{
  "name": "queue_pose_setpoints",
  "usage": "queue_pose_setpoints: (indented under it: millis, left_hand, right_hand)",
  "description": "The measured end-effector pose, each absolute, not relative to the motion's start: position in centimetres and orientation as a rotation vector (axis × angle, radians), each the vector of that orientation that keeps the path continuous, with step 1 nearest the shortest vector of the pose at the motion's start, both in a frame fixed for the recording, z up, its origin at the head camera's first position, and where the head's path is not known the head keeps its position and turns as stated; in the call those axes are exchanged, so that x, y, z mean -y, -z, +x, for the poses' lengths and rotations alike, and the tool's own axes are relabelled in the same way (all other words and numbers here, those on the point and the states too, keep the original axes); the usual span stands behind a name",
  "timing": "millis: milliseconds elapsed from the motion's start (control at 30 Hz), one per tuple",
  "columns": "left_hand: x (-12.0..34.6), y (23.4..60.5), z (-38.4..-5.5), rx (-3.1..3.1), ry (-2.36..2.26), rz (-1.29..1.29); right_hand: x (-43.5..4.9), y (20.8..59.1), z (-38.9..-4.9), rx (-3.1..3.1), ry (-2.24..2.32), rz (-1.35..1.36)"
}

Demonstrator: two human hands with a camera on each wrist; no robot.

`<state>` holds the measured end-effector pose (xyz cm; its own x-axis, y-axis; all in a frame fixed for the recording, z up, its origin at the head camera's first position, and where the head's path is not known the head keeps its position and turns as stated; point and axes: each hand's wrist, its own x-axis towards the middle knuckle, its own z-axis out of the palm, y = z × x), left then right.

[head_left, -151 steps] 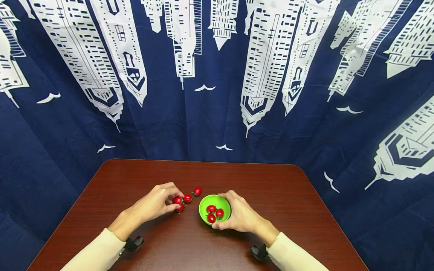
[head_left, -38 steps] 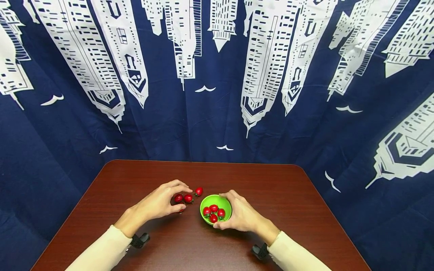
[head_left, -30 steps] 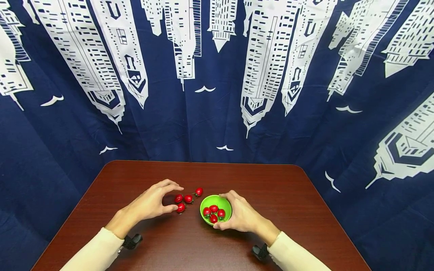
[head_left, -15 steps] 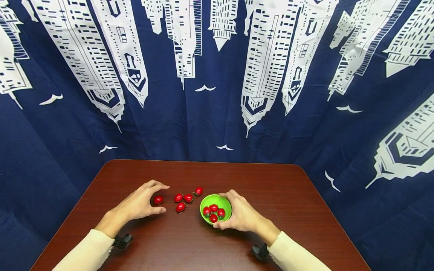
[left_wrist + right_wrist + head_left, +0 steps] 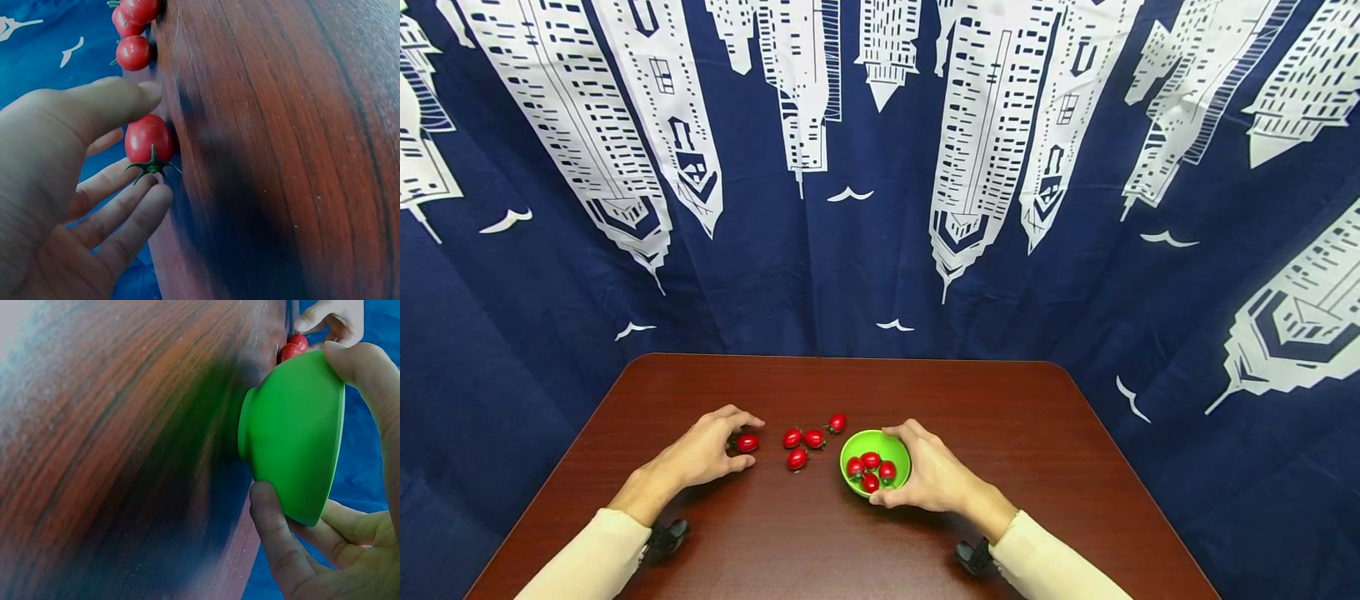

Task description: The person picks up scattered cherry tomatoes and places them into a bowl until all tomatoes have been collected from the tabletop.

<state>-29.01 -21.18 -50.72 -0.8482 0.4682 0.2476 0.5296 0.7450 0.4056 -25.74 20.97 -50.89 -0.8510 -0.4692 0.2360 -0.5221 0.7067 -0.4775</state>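
My left hand [image 5: 698, 450] is around a red cherry tomato [image 5: 747, 443] with a green stem on the left of the table. In the left wrist view, the thumb stands over this tomato [image 5: 149, 140] and the fingers spread below, not closed on it. A small green bowl [image 5: 848, 486] is gripped from its right side by my right hand [image 5: 938, 473], thumb near and fingers far. Several cherry tomatoes [image 5: 870, 460] lie in the bowl. The right wrist view shows the bowl's outer wall [image 5: 297, 431] between thumb and fingers, its foot close to the table.
Between the hands, several more cherry tomatoes [image 5: 814, 439] lie loose on the dark wooden table [image 5: 925, 392], left of the bowl. Behind the table hangs a blue cloth [image 5: 842, 275] printed with white buildings. Each wrist wears a black strap mount [image 5: 667, 536].
The bowl holds one more tomato than five seconds ago. My left hand has left the loose group and moved left around the lone tomato. The right hand stays on the bowl.
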Motion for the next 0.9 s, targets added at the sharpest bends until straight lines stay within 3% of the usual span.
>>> queue_pose_setpoints:
  millis: [900]
  left_hand:
    - [20.80,50.71,-29.55,2.763,0.725,-0.925]
  right_hand:
    - [-21.01,50.93,-25.86,2.814,-0.824,0.820]
